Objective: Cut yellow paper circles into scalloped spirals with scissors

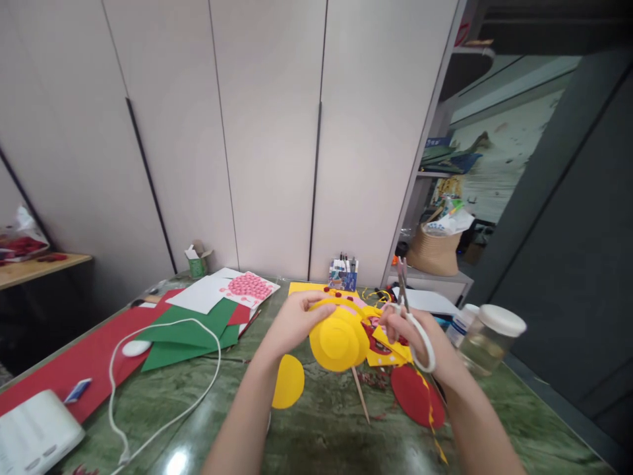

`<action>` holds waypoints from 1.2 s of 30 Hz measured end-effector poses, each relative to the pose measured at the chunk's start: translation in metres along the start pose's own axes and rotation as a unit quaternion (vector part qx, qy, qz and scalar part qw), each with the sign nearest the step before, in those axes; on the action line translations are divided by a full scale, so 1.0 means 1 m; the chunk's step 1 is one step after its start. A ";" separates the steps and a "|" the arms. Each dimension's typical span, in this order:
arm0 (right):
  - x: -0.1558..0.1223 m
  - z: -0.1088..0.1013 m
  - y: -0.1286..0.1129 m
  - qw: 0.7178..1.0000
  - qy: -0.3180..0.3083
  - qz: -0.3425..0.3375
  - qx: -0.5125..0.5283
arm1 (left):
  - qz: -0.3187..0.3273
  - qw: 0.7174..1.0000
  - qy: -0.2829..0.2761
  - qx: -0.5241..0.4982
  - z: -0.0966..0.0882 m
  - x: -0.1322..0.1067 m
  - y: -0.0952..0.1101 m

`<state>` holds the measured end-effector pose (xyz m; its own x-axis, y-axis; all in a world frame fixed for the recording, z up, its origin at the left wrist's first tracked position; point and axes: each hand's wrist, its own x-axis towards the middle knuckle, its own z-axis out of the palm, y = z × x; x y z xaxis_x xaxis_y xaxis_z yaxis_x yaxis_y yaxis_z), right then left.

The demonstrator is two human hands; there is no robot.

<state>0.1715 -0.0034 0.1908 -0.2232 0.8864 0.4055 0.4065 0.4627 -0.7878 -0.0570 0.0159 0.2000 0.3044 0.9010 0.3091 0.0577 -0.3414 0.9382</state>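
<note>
Pinched at its upper left edge by my left hand (297, 320), a round yellow paper spiral (337, 342) is held above the table, its rings overlapping around a small centre. My right hand (413, 326) has its fingers around the white handles of a pair of scissors (424, 349). The blades point up, away from the yellow paper. Below the left hand lies a flat yellow circle (289, 382), partly behind my forearm. A red circle (418, 396) lies below my right hand, with a thin, wavy yellow strip (431, 415) across it.
A wooden stick (361, 398) lies mid-table. At right stand a lidded clear jar (489, 343) and a white bottle (461, 324). Green sheets (192, 340), red paper (93, 359) and a looping white cable (218, 359) spread left. A pen box (343, 274) stands behind.
</note>
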 end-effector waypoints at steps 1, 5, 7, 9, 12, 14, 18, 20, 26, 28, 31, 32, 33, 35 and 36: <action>0.002 0.003 0.000 1.000 -0.002 0.012 0.001 | -0.003 0.999 -0.027 0.023 0.002 0.000 0.000; 0.003 0.009 0.000 0.999 -0.016 0.027 -0.009 | 0.014 0.993 -0.097 0.064 0.011 0.003 -0.005; 0.003 0.009 0.001 0.999 -0.027 0.029 -0.013 | 0.020 0.993 -0.093 0.070 0.014 0.005 -0.008; 0.003 0.010 0.003 0.999 -0.022 0.040 -0.006 | 0.019 0.996 -0.073 0.057 0.018 0.007 -0.009; 0.004 0.010 0.007 0.998 0.023 0.056 0.015 | 0.005 0.998 -0.055 -0.026 0.024 0.008 -0.010; 0.004 0.009 0.007 0.995 0.065 0.062 0.040 | -0.006 0.993 -0.049 -0.104 0.025 0.009 -0.011; 0.003 0.007 0.003 0.987 0.118 0.064 0.087 | -0.022 0.979 -0.058 -0.195 0.023 0.009 -0.013; 0.002 0.007 0.000 0.985 0.138 0.060 0.085 | -0.029 0.972 -0.074 -0.220 0.022 0.009 -0.013; 0.001 0.010 -0.005 0.982 0.172 0.048 0.055 | 0.002 0.975 -0.097 -0.199 0.023 0.006 -0.010; 0.001 0.011 -0.005 0.982 0.173 0.048 0.056 | 0.007 0.983 -0.070 -0.170 0.023 0.007 -0.011; 0.002 0.014 -0.006 0.981 0.171 0.056 0.069 | 0.022 0.994 -0.018 -0.109 0.023 0.008 -0.013; 0.002 0.014 -0.007 0.981 0.169 0.059 0.075 | 0.030 0.996 -0.004 -0.086 0.022 0.008 -0.013; 0.002 0.015 -0.007 0.981 0.166 0.061 0.080 | 0.037 0.997 0.009 -0.064 0.021 0.008 -0.014; 0.002 0.018 -0.009 0.981 0.159 0.067 0.084 | 0.051 0.998 0.040 -0.018 0.020 0.008 -0.014; 0.002 0.019 -0.010 0.981 0.158 0.070 0.084 | 0.062 0.996 0.059 0.010 0.020 0.008 -0.014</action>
<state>0.1505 -0.0068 0.1906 0.1206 0.9127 0.3904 0.2553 0.3515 -0.9007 -0.0366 0.0222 0.1857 0.1958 0.8765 0.4398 0.0451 -0.4561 0.8888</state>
